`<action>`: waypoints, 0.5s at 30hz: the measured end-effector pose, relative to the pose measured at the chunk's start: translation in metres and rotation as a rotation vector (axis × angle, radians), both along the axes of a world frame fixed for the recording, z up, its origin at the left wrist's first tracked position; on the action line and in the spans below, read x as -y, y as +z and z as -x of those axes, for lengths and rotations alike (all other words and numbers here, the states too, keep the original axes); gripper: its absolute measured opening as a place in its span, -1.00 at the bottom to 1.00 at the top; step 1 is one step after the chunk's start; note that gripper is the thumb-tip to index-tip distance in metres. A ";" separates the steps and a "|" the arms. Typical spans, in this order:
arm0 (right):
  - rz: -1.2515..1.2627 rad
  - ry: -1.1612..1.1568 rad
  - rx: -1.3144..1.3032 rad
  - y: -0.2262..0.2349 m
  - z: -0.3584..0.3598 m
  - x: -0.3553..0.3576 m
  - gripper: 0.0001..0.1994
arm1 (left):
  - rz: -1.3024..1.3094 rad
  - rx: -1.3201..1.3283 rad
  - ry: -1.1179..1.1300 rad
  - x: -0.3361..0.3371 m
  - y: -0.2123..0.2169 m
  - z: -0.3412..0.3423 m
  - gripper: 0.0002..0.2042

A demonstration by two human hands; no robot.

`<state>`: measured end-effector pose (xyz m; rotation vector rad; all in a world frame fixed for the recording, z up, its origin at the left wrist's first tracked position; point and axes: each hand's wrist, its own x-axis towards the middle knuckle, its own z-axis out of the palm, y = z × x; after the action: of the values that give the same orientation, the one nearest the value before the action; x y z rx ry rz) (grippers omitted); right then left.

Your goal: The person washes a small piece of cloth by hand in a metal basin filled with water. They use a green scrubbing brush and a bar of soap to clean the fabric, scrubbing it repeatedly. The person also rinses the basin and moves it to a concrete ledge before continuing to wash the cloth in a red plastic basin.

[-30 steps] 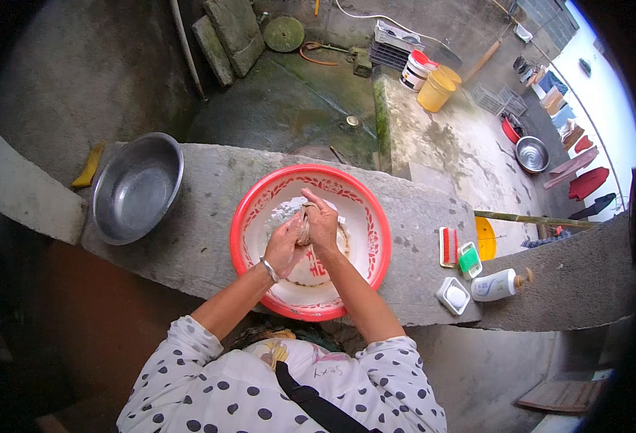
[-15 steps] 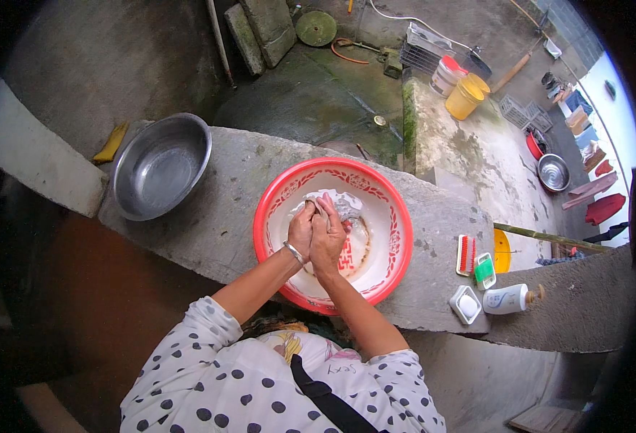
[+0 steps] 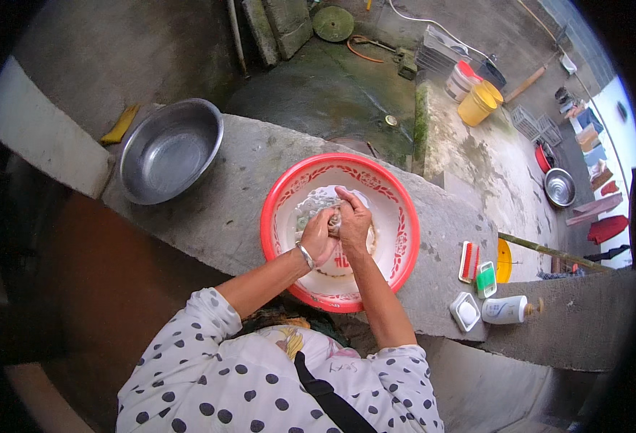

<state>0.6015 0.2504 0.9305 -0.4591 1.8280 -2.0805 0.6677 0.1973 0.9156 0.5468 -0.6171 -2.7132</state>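
A red-rimmed white basin [image 3: 397, 216] with red patterns stands on a concrete ledge [image 3: 238, 195]. Inside it lies a wet pale cloth [image 3: 314, 206] in shallow water. My left hand [image 3: 318, 238], with a silver bracelet at the wrist, and my right hand [image 3: 354, 225] are pressed together over the basin's middle, both closed on a bunched part of the cloth. The fingers hide the part of the cloth between them.
An empty steel bowl [image 3: 168, 150] sits on the ledge to the left. At the ledge's right end lie a red brush [image 3: 468, 261], a green soap box [image 3: 485, 280], a white soap dish [image 3: 465, 312] and a white bottle [image 3: 505, 309]. Below are a wet yard, a yellow bucket [image 3: 476, 105], crates.
My hands have stayed together on the cloth, shifting slightly as they rub it in the basin. The view has swung a little, so the basin sits further right in the picture.
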 end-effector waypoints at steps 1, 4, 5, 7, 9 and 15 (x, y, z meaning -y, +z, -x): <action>0.004 0.031 0.034 0.007 -0.002 0.002 -0.69 | -0.008 -0.010 0.018 0.003 0.003 0.000 -0.75; 0.109 -0.027 0.086 0.025 -0.027 0.009 -0.63 | -0.091 -0.016 0.147 0.009 0.015 0.010 -0.82; 0.146 -0.040 0.083 0.027 -0.035 0.013 -0.61 | -0.072 -0.008 0.187 0.013 0.018 0.010 -0.82; 0.135 -0.068 -0.093 0.007 -0.038 0.018 -0.60 | 0.022 -0.035 0.133 0.018 0.023 0.006 -0.84; 0.104 -0.070 -0.074 0.000 -0.029 0.020 -0.60 | 0.169 0.067 0.206 0.014 0.023 0.005 -0.85; 0.057 -0.096 -0.176 0.005 -0.020 0.013 -0.73 | 0.119 0.363 0.325 0.007 0.014 0.019 -0.95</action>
<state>0.6214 0.2369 0.9354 -0.5979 1.9274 -2.2235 0.6485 0.1902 0.9300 1.0233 -0.7014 -2.2740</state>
